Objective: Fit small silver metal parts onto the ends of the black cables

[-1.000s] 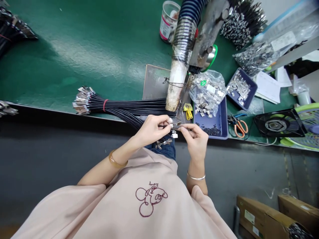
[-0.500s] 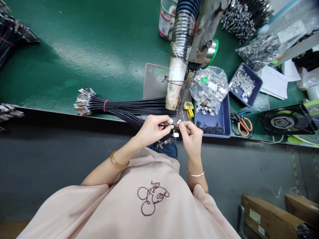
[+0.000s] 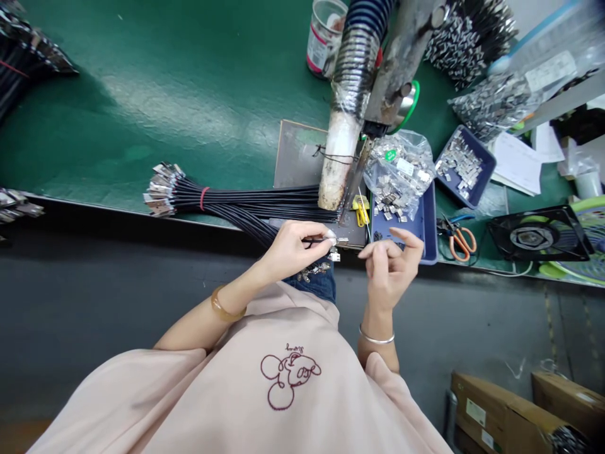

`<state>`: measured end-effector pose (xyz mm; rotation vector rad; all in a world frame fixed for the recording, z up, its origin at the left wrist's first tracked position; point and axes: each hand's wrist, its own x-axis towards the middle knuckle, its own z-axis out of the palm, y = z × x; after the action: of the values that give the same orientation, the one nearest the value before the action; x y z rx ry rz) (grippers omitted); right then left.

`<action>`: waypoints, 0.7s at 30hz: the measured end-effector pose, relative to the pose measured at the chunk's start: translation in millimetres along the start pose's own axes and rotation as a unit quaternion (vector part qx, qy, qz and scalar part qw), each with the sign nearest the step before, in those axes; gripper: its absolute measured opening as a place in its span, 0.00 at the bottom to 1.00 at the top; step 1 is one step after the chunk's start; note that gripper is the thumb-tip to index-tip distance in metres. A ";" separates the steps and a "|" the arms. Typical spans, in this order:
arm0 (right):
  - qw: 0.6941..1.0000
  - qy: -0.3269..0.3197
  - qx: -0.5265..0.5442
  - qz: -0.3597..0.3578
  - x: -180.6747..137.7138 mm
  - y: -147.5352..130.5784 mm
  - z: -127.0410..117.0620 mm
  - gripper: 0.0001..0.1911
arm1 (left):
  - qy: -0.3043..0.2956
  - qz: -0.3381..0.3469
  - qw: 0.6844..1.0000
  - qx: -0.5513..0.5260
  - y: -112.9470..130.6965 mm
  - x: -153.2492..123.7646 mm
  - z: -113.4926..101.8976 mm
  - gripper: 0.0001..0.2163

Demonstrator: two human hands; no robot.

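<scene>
My left hand [image 3: 290, 249] pinches the end of a thin black cable with a small metal connector [image 3: 341, 241] at its tip, held just off the bench's front edge. My right hand [image 3: 392, 265] is a little to the right of it, fingers apart and holding nothing, next to a blue tray [image 3: 425, 221] of small metal shells. A bundle of black cables [image 3: 236, 205] with metal ends, bound by a red band, lies on the green bench [image 3: 165, 94] to the left. More connector ends lie in my lap [image 3: 312, 271].
A fume hose and a soldering fixture [image 3: 350, 94] stand over a grey plate [image 3: 295, 154]. A bag of metal shells [image 3: 397, 167], a second blue tray [image 3: 466, 164], orange scissors [image 3: 456, 236], a black fan [image 3: 536, 236] and a jar [image 3: 324, 34] sit around. Cardboard boxes [image 3: 501, 410] are on the floor.
My right hand has let go of the connector and drawn back to the right with its fingers spread. My left hand stays on the cable end.
</scene>
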<state>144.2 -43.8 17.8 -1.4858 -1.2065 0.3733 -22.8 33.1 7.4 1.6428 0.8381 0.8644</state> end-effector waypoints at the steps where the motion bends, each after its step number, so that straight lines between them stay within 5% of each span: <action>1: 1.000 0.000 -0.010 -0.006 -0.6 -1.3 -2.3 0.12 | 0.003 -0.009 1.000 -0.010 0.8 0.2 0.9 0.07; 8: 0.979 -0.071 -0.120 -0.151 0.8 4.0 6.0 0.04 | 0.009 -0.037 0.999 -0.035 2.0 6.1 3.3 0.07; 16: 0.996 -0.085 -0.026 0.014 0.2 12.3 17.8 0.05 | 0.025 -0.048 0.997 -0.051 3.0 6.9 6.0 0.06; 21: 0.995 -0.094 -0.028 0.020 4.6 10.7 16.4 0.06 | 0.056 -0.063 0.995 -0.049 6.7 7.5 11.0 0.05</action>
<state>138.5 -29.4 5.0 -1.5527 -1.3467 0.5206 -9.0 33.0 12.8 1.4523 0.9507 0.9008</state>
